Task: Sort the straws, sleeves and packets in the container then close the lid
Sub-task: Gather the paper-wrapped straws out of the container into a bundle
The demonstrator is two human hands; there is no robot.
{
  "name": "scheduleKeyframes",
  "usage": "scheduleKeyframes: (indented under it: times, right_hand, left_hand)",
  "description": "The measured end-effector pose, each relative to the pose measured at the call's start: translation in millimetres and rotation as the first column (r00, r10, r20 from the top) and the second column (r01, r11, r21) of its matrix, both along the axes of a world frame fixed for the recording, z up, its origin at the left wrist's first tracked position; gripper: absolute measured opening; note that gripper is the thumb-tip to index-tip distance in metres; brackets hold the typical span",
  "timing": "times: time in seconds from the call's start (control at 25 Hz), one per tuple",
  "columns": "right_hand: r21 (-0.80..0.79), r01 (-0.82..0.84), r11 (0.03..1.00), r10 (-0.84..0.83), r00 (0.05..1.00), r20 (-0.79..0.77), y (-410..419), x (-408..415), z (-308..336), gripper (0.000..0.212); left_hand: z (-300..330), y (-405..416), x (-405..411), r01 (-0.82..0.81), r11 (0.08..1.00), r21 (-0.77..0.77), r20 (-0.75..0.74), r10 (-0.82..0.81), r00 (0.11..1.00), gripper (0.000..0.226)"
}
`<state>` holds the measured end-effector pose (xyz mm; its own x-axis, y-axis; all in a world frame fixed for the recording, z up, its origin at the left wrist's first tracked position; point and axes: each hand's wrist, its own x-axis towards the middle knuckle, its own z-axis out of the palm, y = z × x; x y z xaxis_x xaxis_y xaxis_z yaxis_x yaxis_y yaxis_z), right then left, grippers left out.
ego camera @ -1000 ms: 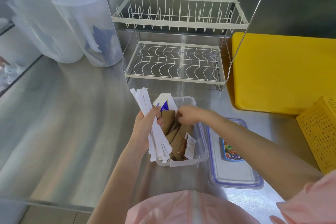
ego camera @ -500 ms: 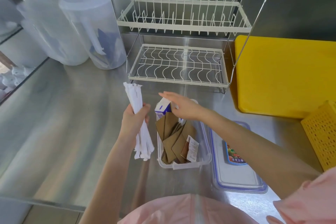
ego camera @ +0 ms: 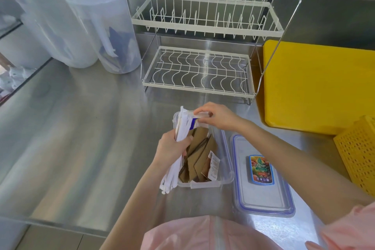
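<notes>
A clear plastic container (ego camera: 227, 176) stands on the steel counter in front of me. Brown paper sleeves (ego camera: 200, 152) lie in it, with a small printed packet (ego camera: 213, 165) at their right. My left hand (ego camera: 172, 148) grips a bundle of white paper-wrapped straws (ego camera: 181, 128) along the container's left wall, the bundle slanting from the far rim down past the near rim. My right hand (ego camera: 217, 116) pinches a blue and white packet (ego camera: 195, 119) at the container's far end. The clear lid (ego camera: 261, 195) with a blue seal and a colourful label lies flat to the right.
A white wire dish rack (ego camera: 203, 50) stands behind the container. A yellow cutting board (ego camera: 316, 83) leans at the right, with a yellow perforated basket (ego camera: 359, 152) in front of it. Translucent plastic jugs (ego camera: 101, 26) stand at the back left. The counter's edge runs along the left.
My left hand has brought the straw bundle from left of the container to its left wall. My right hand has curled onto the blue and white packet at the far end.
</notes>
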<state>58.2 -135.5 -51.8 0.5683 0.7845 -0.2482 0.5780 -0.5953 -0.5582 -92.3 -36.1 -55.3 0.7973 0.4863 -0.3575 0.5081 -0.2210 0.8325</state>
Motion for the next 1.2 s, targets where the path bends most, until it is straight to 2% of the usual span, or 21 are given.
scheduleKeyframes:
  times: [0.08,0.2,0.32,0.44,0.56,0.72,0.8,0.92,1.08,1.2]
  right_hand:
    - [-0.057,-0.033,0.998,0.034,0.999,0.014,-5.4,0.3,3.0,0.036]
    - [-0.083,-0.012,0.996,0.016,0.999,0.048,-17.1,4.0,7.5,0.036]
    - [-0.035,0.06,0.998,-0.058,0.996,0.067,-27.0,8.4,6.6,0.034]
    - [0.005,0.146,0.989,-0.146,0.987,0.071,-32.9,13.3,1.7,0.034]
    - [0.089,0.205,0.975,-0.211,0.976,0.056,-33.0,13.7,0.4,0.034]
    - [0.193,0.256,0.947,-0.259,0.966,-0.01,-19.7,9.6,2.1,0.035]
    - [0.207,0.241,0.948,-0.243,0.97,-0.016,-13.2,6.2,1.9,0.034]
    - [0.185,0.19,0.964,-0.185,0.982,-0.043,-8.7,1.0,1.8,0.034]
    - [0.126,0.119,0.985,-0.114,0.992,-0.051,-9.5,-1.9,1.1,0.033]
    - [0.122,0.096,0.988,-0.092,0.995,-0.034,-10.3,-3.5,3.0,0.033]
  left_hand:
    - [-1.0,-6.1,3.7,0.061,0.998,-0.023,-0.004,-0.061,0.998,0.024]
    - [0.6,-16.0,7.7,0.121,0.972,-0.203,0.004,-0.122,0.992,0.006]
    - [5.9,-25.1,7.7,0.125,0.915,-0.385,-0.024,-0.146,0.989,0.021]
    - [6.8,-31.3,4.9,0.124,0.879,-0.46,-0.034,-0.157,0.987,0.024]
    - [2.9,-27.7,2.1,0.052,0.869,-0.491,-0.041,-0.083,0.996,0.023]
    - [3.0,-11.3,-3.2,-0.11,0.876,-0.47,-0.003,0.123,0.992,0.024]
    - [4.5,-3.4,-3.2,-0.187,0.898,-0.398,0.022,0.213,0.977,0.017]
    - [3.7,5.9,3.8,-0.264,0.917,-0.301,0.042,0.289,0.956,0.024]
    - [2.0,10.0,15.0,-0.201,0.953,-0.227,0.049,0.217,0.975,0.024]
    - [-1.3,5.7,22.8,-0.102,0.985,-0.136,0.035,0.108,0.994,0.037]
